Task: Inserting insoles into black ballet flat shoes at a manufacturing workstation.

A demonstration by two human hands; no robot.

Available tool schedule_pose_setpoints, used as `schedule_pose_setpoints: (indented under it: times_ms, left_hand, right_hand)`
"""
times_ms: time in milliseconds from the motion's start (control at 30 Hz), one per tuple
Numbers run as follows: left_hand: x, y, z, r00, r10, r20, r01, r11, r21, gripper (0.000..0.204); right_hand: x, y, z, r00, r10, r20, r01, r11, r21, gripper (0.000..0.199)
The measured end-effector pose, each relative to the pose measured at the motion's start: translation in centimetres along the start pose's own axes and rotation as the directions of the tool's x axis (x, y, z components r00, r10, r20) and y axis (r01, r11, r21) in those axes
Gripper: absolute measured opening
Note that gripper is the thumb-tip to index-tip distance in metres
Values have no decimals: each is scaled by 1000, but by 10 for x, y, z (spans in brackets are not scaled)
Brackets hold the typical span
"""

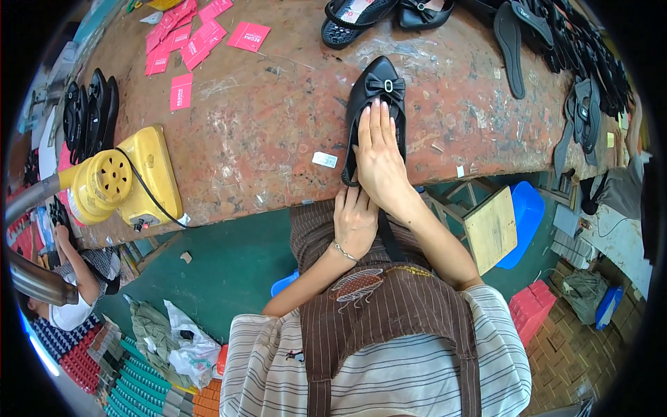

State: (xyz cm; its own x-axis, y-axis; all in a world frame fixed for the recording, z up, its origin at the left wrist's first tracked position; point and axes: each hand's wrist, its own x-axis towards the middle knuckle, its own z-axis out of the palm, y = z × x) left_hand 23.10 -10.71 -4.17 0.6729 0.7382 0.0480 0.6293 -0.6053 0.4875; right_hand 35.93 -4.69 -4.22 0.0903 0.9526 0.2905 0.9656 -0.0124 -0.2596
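A black pointed flat shoe point(383, 74) with a bow and a pale buckle lies on the worn table, toe pointing away from me. My right hand point(381, 163) rests flat inside it, fingers stretched together over the insole. At the heel end, by the table's near edge, my left hand point(356, 224) has its fingertips against the shoe's back and grips it there; its thumb is hidden. A small white sticker point(324, 160) lies left of the heel.
Pink cards point(181, 91) lie scattered at the far left. A yellow machine point(135, 179) stands on the left near edge, its cord hanging down. More black shoes point(424, 12) and dark soles point(511, 52) fill the far right. A wooden stool point(490, 228) stands below; another person works at left.
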Motion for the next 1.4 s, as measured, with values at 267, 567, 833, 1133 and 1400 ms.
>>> schedule_pose_setpoints:
  times_ms: [267, 567, 833, 1133, 1400]
  left_hand:
    - [0, -2, 6, 994, 35, -100, -28, 997, 75, 47]
    - [-1, -2, 8, 997, 3, -71, -2, 1000, 20, 37]
    - [-2, -1, 9, 998, -7, -61, 5, 999, -34, 40]
    - [1, -4, 7, 998, 31, -52, -29, 999, 31, 44]
    - [34, 10, -6, 966, -9, -258, 19, 999, 35, 36]
  right_hand:
    - [40, 15, 4, 949, 195, 248, -228, 967, 112, 21]
    - [33, -4, -10, 987, 102, 124, -102, 995, -10, 38]
    - [22, -11, -21, 989, -10, 145, 23, 996, -89, 47]
    - [37, 16, 18, 974, 124, 189, -111, 991, -81, 33]
    - [45, 44, -8, 976, -196, 98, 155, 932, 327, 18]
